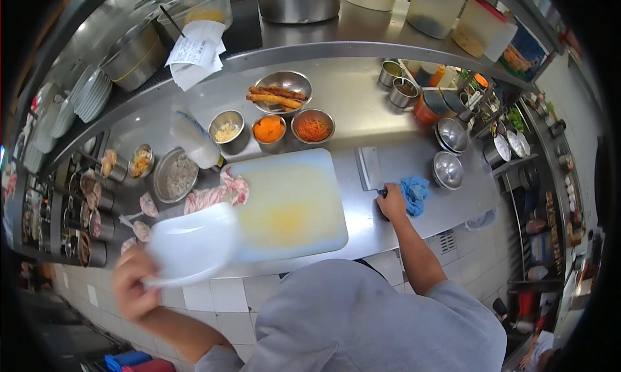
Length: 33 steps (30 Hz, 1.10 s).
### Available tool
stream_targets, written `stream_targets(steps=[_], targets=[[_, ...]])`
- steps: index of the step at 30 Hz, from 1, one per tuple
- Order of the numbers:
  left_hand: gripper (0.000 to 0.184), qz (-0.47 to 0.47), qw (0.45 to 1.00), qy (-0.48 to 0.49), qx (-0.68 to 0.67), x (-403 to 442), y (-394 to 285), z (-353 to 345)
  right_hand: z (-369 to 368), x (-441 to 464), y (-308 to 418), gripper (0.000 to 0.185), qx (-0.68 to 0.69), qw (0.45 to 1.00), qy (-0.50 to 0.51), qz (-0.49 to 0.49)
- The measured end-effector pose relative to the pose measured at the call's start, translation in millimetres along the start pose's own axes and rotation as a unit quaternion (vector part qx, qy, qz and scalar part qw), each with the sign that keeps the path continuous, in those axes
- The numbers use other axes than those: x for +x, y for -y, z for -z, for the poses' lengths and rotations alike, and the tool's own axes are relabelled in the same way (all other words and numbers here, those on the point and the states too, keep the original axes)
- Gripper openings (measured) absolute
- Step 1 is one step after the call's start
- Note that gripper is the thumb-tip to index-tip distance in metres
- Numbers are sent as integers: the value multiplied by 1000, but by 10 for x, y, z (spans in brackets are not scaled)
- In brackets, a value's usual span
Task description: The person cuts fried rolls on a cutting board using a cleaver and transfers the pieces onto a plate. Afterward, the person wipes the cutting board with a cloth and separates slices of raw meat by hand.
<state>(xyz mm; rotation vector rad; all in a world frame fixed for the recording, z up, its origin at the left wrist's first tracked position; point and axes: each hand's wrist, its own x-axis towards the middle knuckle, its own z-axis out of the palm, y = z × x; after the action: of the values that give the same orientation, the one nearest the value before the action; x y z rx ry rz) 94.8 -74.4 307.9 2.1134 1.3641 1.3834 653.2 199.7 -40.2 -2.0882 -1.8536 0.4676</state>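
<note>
My left hand (136,283) is closed on the edge of a white dish (193,244), raised and blurred by motion over the front left of the counter. The dish overlaps the near left corner of the cutting board (317,210), whose surface is stained yellow. To the right of the board, my right hand (391,202) wraps round the dark handle of a cleaver (369,169), its wide blade lying on the steel and pointing away from me. A crumpled blue cloth (414,195) touches or nearly touches that hand. A pink-and-white cloth (213,195) lies at the board's left edge.
Behind the board stand metal bowls of shredded carrot (312,127), orange pieces (269,130), chopped white bits (226,127) and long fried sticks (277,96). A clear bottle (194,139) leans at left beside a bowl of pale food (178,175). Empty metal bowls (447,170) sit at right.
</note>
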Motion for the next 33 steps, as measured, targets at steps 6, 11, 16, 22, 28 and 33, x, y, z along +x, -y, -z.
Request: stream_targets(steps=[6,11,16,22,28,33], targets=[[15,15,951,297,-88,978,360,-3172,145,808,-548,51,4,1000,-15,23],[11,-76,956,281,-26,772,1073,-4876,234,1154,-910,52,38,998,15,42],[14,-101,957,267,57,737,1461,-5075,257,1093,-856,65,91,994,-3,55],[22,-64,940,287,176,533,1681,-4995,297,1088,-589,63,90,984,-92,120],[41,65,991,98,67,282,1475,-4473,545,1643,911,43,238,931,-64,270],[39,198,959,-90,182,-184,1950,-3682,358,2119,2470,38,247,887,0,390]])
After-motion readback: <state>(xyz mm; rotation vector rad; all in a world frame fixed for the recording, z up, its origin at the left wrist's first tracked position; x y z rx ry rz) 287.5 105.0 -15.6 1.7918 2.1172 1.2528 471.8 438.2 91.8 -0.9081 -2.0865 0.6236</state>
